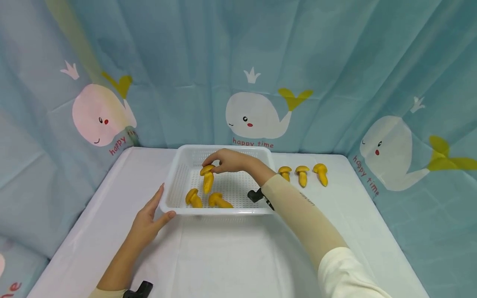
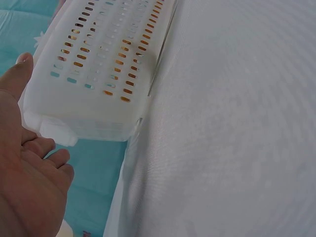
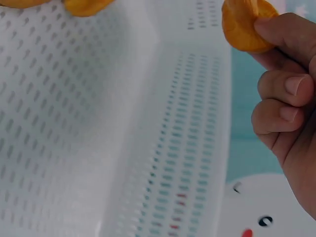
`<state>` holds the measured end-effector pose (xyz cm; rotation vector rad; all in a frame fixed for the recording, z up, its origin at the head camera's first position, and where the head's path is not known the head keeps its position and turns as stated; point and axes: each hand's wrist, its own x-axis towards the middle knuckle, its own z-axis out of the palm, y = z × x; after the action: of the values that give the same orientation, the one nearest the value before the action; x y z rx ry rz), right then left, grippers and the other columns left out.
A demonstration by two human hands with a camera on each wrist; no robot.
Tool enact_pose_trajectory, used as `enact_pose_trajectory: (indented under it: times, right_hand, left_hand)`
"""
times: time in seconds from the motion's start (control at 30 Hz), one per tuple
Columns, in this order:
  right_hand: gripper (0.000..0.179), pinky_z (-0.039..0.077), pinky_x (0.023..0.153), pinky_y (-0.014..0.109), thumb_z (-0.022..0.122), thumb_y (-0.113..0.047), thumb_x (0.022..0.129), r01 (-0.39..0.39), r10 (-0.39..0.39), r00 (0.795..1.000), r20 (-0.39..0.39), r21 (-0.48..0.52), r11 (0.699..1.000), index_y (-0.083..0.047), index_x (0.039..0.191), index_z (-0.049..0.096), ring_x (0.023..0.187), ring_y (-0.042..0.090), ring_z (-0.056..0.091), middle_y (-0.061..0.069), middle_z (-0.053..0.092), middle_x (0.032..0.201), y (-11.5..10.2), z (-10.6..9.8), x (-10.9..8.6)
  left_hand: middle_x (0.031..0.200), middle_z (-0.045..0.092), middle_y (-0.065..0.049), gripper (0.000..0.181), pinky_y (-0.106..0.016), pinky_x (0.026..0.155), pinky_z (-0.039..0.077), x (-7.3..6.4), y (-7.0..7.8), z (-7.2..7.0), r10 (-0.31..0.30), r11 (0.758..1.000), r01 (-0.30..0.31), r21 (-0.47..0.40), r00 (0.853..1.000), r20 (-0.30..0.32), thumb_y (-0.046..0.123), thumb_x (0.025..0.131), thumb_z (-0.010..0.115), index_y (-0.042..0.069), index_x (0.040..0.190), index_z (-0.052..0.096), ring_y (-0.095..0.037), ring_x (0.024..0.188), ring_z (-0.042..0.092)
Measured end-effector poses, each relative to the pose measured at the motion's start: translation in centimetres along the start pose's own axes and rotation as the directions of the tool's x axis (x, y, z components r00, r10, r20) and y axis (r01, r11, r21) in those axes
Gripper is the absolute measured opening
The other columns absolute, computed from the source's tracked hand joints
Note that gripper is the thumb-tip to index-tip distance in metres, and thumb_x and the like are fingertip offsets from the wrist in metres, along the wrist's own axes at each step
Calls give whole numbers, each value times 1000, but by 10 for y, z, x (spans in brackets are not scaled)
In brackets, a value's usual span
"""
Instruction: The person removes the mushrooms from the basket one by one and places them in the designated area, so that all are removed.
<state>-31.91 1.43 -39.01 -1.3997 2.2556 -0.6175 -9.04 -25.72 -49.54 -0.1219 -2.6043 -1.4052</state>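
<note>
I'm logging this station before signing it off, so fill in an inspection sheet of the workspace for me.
Surface: white cloth-covered table, faintly creased.
Job's things: white rectangular perforated plastic basket holds two yellow, round-capped mushrooms; three similar mushrooms lie on the table to its right.
Clutter: nothing seen.
Left hand: fingers extended at the basket's near-left corner; whether it presses the rim is unclear.
Right hand: pinches another mushroom by its cap, over the basket.
Cables: nothing seen.
Surroundings: blue-green fabric curtain printed with crowned whales and "happy time".
</note>
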Motion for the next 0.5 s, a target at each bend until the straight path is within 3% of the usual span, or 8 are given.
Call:
enact_pose_trajectory:
  times: [0.13, 0.27, 0.3, 0.4, 0.5]
  right_hand:
    - [36, 55, 88, 23, 62, -20, 102, -17, 16, 998, -68, -6, 1000, -20, 137, 67, 107, 5, 60, -10, 66, 135, -5, -16, -25]
    - [35, 50, 69, 24, 63, -21, 102, -40, 40, 991, -126, 2, 999, -24, 136, 67, 75, 10, 55, -14, 68, 129, -7, -29, -49]
    - [35, 48, 66, 24, 63, -21, 102, -42, 42, 989, -139, 3, 999, -24, 136, 68, 70, 12, 51, -15, 68, 127, -6, -31, -54]
    - [34, 43, 61, 25, 64, -20, 102, -44, 47, 984, -174, 21, 999, -23, 135, 68, 62, 13, 43, -15, 69, 123, -5, -36, -72]
    - [34, 43, 60, 24, 66, -18, 101, -47, 53, 975, -215, 34, 998, -22, 134, 69, 61, 13, 42, -13, 70, 121, -3, -36, -94]
  left_hand:
    - [171, 16, 0, 97, -65, 115, 27, 1, 1, 1, 6, 1000, -6, 17, 1000, 3, 21, 91, 79, 33, 164, 15, -39, 155, 19]
    - [171, 17, 1, 97, -60, 117, 27, 2, 3, 0, 19, 999, -18, 38, 1000, -3, 23, 92, 78, 32, 164, 15, -38, 155, 20]
    - [171, 17, 2, 96, -52, 120, 28, 2, 3, 0, 21, 999, -21, 43, 1000, -3, 24, 92, 78, 32, 164, 15, -36, 156, 20]
    - [171, 18, 0, 96, -35, 123, 26, 2, 3, 0, 29, 998, -28, 47, 1000, -6, 24, 92, 78, 33, 164, 15, -33, 156, 20]
    - [171, 19, 0, 96, -40, 123, 28, 1, 3, 1, 22, 999, -22, 42, 1000, -2, 24, 92, 78, 34, 164, 15, -33, 156, 20]
